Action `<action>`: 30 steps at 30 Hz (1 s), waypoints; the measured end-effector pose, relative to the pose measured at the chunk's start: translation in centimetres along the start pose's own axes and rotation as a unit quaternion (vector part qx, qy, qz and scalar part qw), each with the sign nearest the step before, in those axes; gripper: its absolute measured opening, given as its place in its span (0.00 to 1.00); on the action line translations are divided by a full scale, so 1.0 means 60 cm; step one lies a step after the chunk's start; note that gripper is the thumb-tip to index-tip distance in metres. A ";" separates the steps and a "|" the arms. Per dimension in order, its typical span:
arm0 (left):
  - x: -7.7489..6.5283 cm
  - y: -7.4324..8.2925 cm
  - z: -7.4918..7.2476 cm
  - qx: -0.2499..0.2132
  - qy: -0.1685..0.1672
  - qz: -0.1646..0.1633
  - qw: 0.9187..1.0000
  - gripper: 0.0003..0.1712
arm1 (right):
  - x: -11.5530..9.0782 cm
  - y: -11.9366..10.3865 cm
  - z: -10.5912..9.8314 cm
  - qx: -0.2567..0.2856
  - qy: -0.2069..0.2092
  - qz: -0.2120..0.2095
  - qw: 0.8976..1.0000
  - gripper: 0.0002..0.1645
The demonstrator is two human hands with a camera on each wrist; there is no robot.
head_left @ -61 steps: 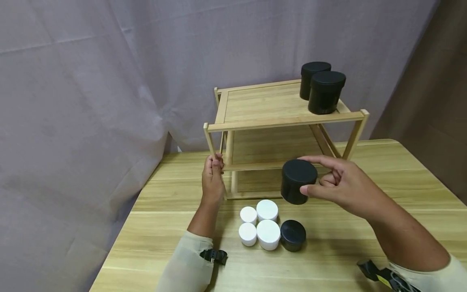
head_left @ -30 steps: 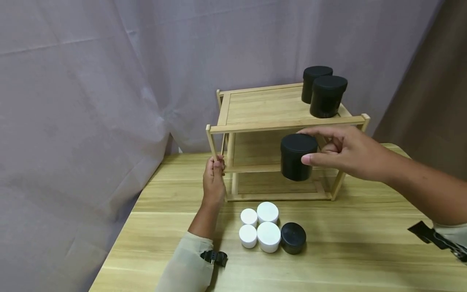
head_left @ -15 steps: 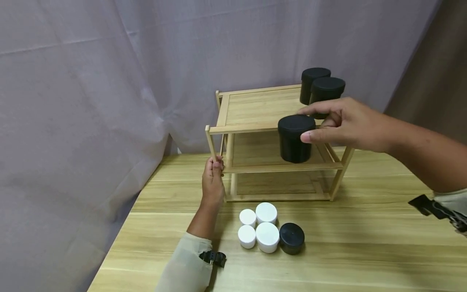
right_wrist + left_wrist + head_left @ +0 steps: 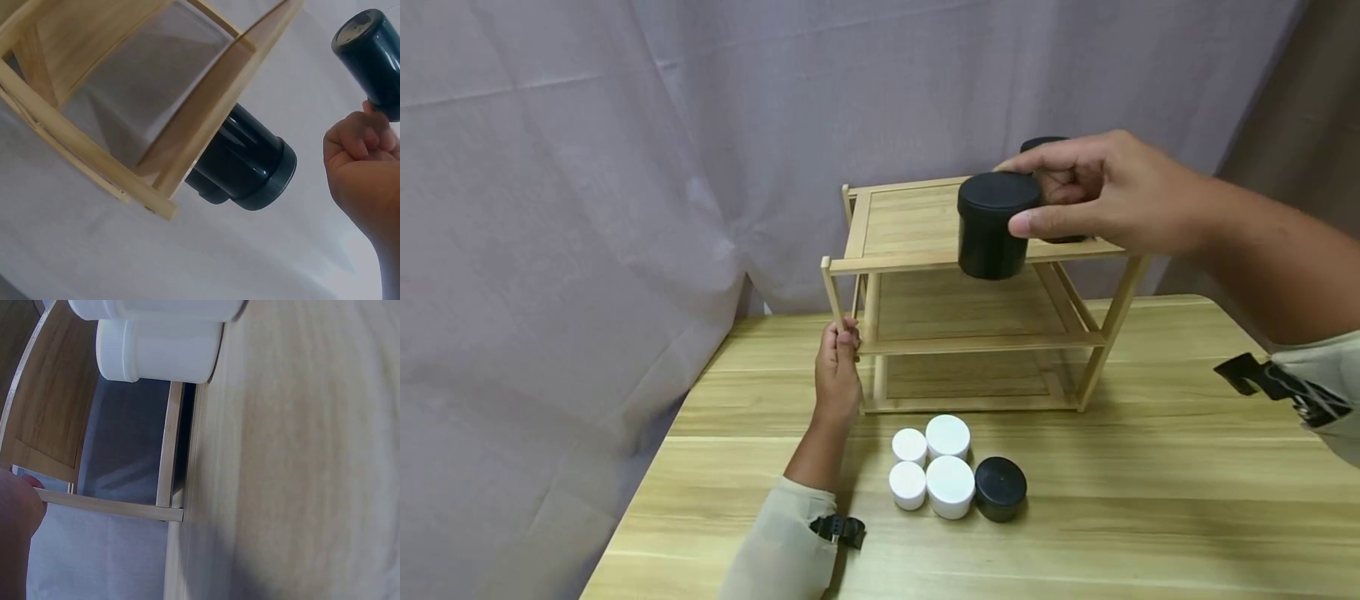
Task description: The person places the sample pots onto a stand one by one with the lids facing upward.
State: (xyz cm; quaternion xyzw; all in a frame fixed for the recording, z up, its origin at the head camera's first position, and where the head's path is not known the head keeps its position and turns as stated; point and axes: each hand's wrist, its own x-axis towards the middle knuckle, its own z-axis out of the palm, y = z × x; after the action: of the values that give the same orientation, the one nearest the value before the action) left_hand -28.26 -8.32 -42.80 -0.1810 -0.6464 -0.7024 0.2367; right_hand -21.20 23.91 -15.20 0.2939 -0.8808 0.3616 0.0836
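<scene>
A lidded black jar (image 4: 994, 227) is pinched between the thumb and fingers of my right hand (image 4: 1101, 190). It hangs upright in front of the top shelf's front rail, and the right wrist view shows the jar (image 4: 374, 59) apart from the rack. With its fingers curled round the front left leg of the wooden rack (image 4: 970, 343), my left hand (image 4: 837, 367) grips at about middle-shelf height. Two more black jars stand at the right end of the top shelf, mostly hidden by my right hand in the head view; the right wrist view shows the nearer black jar (image 4: 250, 159) plainly.
Several white lidded jars (image 4: 951, 487) stand grouped on the wooden table (image 4: 1150, 517) in front of the rack. A low black jar (image 4: 1000, 489) touches the group's right side. Behind the rack hangs a grey cloth (image 4: 775, 125).
My right hand has raised the black jar from below the middle shelf to top-shelf height, lately shifting slightly left and away from me. My left hand keeps its grip on the rack leg.
</scene>
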 end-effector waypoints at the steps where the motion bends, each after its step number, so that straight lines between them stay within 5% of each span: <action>1: -0.001 0.001 0.000 0.001 0.001 -0.002 1.000 0.46 | 0.004 -0.001 -0.001 0.000 0.005 0.000 1.000 0.31; 7: 0.000 0.003 0.000 0.003 -0.002 -0.005 1.000 0.48 | 0.023 -0.001 -0.013 0.014 0.031 -0.002 0.999 0.29; 14: -0.001 0.005 -0.001 0.010 0.001 -0.005 1.000 0.45 | 0.049 0.003 -0.022 -0.118 0.069 -0.031 0.990 0.25; 30: -0.003 0.001 0.004 0.006 -0.006 -0.006 1.000 0.47 | 0.102 0.024 -0.019 -0.221 0.038 0.092 0.970 0.38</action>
State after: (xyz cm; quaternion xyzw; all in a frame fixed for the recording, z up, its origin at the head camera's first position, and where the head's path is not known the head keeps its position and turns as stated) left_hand -28.07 -8.06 -42.82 -0.1801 -0.6535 -0.6984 0.2299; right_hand -27.09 22.73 -13.02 0.1722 -0.9582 0.1751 0.1469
